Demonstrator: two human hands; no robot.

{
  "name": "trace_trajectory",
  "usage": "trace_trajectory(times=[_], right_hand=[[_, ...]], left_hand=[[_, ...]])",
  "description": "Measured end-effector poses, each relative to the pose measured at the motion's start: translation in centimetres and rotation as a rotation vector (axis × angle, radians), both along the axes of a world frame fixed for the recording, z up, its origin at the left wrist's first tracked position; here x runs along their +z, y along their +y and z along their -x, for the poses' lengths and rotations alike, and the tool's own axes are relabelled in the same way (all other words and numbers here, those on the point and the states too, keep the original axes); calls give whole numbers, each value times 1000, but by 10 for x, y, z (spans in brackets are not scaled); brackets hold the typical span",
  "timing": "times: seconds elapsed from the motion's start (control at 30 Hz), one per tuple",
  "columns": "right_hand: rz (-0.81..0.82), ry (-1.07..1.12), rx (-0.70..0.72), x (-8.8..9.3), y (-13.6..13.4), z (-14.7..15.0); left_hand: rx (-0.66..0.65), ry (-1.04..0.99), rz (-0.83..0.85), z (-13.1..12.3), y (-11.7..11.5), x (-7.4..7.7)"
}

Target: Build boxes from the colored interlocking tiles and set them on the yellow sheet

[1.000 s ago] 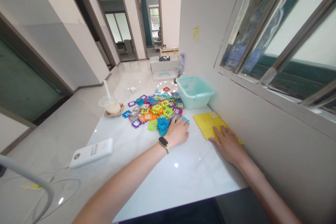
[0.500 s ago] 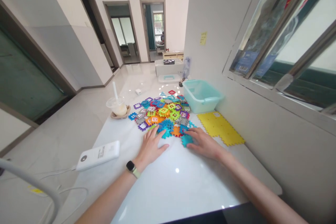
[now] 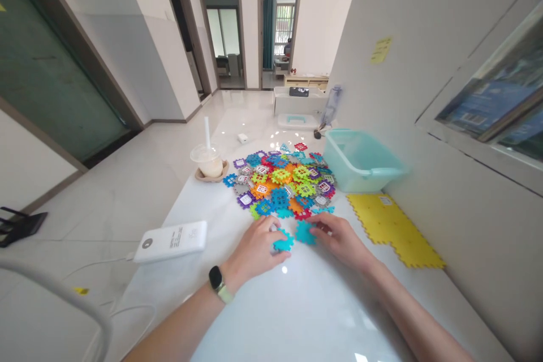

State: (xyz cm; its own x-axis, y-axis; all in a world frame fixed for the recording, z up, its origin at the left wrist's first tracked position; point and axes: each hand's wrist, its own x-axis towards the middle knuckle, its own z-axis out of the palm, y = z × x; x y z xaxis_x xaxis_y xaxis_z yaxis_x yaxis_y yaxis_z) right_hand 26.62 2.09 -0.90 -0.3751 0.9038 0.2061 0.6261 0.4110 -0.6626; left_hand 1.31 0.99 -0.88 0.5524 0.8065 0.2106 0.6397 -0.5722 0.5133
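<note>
Head view, from the left: a flat white plastic block with a cable [image 3: 171, 241] lies along the left edge of the glossy white tabletop [image 3: 284, 311], nearer than a clear plastic cup with a white straw [image 3: 208, 163]. The left hand [image 3: 257, 246] has its bent fingers and thumb closed on a flat turquoise plastic piece with toothed edges [image 3: 284, 242]. Just beyond is a heap of multicoloured notched plastic tiles [image 3: 280, 176]. Next, a second flat turquoise toothed plastic piece [image 3: 304, 232] is pinched at its right side by the right hand [image 3: 339, 239]. A narrow gap separates the two pieces.

The step in hand appears to be handling this pair; bringing them edge to edge would call for level pieces, teeth facing slots, and fingertips kept off the facing sides.

Farther right are a translucent mint plastic basin [image 3: 360, 175] and a stepped yellow sheet with toothed edges [image 3: 388, 226], close to the wall [image 3: 475, 226]. Elbow room seems best on the near side; the heap limits forward movement.
</note>
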Motion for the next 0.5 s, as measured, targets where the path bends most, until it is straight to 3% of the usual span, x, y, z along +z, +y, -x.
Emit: trace_trajectory(times=[0.07, 0.2, 0.3, 0.4, 0.5], right_hand=[[53, -13, 64, 0, -5, 5], [-53, -16, 174, -9, -8, 18], [-44, -17, 169, -12, -9, 23], [-15, -29, 192, -6, -12, 20], [7, -46, 328, 3, -14, 16]], left_hand=[[-32, -23, 35, 0, 0, 0], [-122, -34, 105, 6, 3, 3], [-174, -25, 143, 11, 6, 8], [-189, -11, 154, 14, 7, 10], [-207, 4, 167, 14, 8, 11]])
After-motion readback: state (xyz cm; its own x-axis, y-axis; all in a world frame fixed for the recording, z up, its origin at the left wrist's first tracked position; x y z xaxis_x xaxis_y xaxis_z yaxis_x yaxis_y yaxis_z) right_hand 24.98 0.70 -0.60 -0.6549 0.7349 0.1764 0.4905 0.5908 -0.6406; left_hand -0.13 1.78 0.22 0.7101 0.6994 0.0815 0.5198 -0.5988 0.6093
